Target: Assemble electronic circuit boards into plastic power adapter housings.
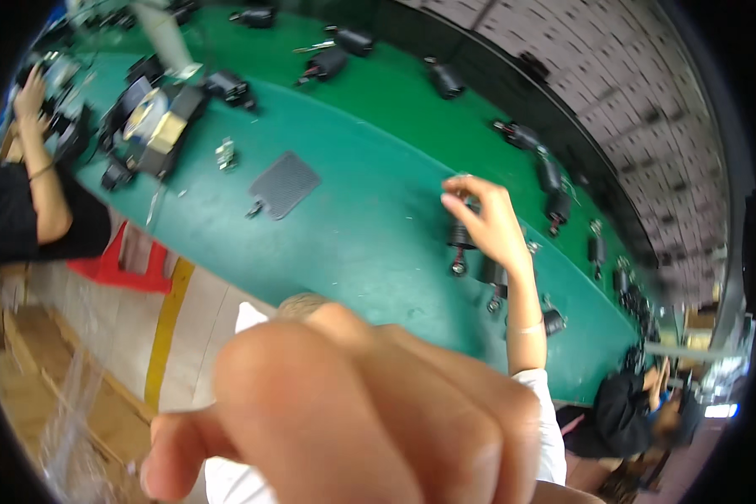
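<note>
My left hand (370, 403) looms very large and close across the lower middle. Its fingers are bent and its thumb sticks out to the left; the fingertips and anything they grip are hidden. Over the right part of the green table, my right hand (494, 223) curls its thumb and fingers round the upper end of a black shock absorber (460, 237). A metal eye with a red ring forms the lower end of that piece. Just beside my right wrist lies another black shock absorber (494, 281), partly covered by the forearm.
A dark grey pad (286, 185) and a small metal part (225, 154) lie on the table (361, 235). Several more black cylinders (445, 80) line the far side. Bins and a tape roll (147, 118) stand left, near a co-worker's arm (42, 168) and a red stool (130, 265).
</note>
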Available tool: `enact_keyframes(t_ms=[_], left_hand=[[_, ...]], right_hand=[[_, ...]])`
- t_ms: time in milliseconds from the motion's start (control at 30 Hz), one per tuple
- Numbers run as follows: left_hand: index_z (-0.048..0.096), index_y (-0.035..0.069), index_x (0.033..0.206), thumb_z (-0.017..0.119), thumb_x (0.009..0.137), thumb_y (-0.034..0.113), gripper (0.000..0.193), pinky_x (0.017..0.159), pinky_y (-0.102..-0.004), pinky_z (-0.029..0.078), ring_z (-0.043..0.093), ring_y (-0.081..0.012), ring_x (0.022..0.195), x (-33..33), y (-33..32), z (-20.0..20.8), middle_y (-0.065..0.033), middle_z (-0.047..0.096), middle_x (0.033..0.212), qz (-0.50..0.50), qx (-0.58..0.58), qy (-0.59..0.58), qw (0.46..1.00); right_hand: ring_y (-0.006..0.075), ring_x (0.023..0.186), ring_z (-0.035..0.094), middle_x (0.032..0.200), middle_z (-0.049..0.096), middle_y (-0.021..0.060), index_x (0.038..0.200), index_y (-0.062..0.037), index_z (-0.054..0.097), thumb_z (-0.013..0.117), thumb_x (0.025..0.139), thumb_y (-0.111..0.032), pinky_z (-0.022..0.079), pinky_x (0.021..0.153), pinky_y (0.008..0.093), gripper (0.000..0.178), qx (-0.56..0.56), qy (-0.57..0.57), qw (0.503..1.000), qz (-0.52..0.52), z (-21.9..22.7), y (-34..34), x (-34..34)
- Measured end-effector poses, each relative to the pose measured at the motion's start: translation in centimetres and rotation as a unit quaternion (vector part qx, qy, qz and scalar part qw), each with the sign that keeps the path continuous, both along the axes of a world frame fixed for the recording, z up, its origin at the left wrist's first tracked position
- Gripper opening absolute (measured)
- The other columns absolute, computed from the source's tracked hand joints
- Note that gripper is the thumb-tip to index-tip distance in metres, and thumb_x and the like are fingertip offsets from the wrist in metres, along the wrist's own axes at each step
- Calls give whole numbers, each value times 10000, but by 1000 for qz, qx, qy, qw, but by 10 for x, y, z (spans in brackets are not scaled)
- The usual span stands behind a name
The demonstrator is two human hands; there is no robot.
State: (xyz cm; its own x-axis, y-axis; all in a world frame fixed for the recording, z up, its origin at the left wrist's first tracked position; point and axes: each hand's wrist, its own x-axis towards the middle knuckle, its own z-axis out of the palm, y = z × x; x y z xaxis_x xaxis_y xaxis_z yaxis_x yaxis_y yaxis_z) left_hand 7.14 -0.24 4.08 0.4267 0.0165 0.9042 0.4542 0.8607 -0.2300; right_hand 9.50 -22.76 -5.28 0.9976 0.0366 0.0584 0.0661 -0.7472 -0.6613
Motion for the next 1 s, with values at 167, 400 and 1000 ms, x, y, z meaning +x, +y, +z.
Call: enact_keyframes(t_ms=[167, 400, 1000], left_hand=[[480, 20, 948, 503, 812, 648, 643, 654, -266, 425, 524, -195, 729, 17, 18, 1, -135, 558, 905, 76, 38, 3, 996], [448, 15, 1006, 420, 813, 701, 714, 691, -287, 427, 527, -208, 771, -3, -11, 9, -142, 551, 951, 117, 80, -15, 990], [334, 16, 1170, 256, 841, 740, 800, 790, -338, 430, 526, -252, 941, -40, -35, 21, -171, 536, 1076, -193, 252, 7, 948]], right_hand=[[278, 1021, 582, 1178, 603, 159, 1246, -39, 540, 652, 843, -135, 480, 881, 373, 429, -115, -100, 985, 76, -68, 56, 146], [342, 1166, 498, 1221, 548, 197, 1341, -116, 440, 663, 842, -228, 428, 963, 446, 558, -244, -305, 920, -40, -121, 109, 265], [455, 1148, 461, 1253, 443, 254, 1405, -191, 362, 577, 732, -33, 425, 989, 481, 724, -151, -261, 953, 43, -133, 126, 285]])
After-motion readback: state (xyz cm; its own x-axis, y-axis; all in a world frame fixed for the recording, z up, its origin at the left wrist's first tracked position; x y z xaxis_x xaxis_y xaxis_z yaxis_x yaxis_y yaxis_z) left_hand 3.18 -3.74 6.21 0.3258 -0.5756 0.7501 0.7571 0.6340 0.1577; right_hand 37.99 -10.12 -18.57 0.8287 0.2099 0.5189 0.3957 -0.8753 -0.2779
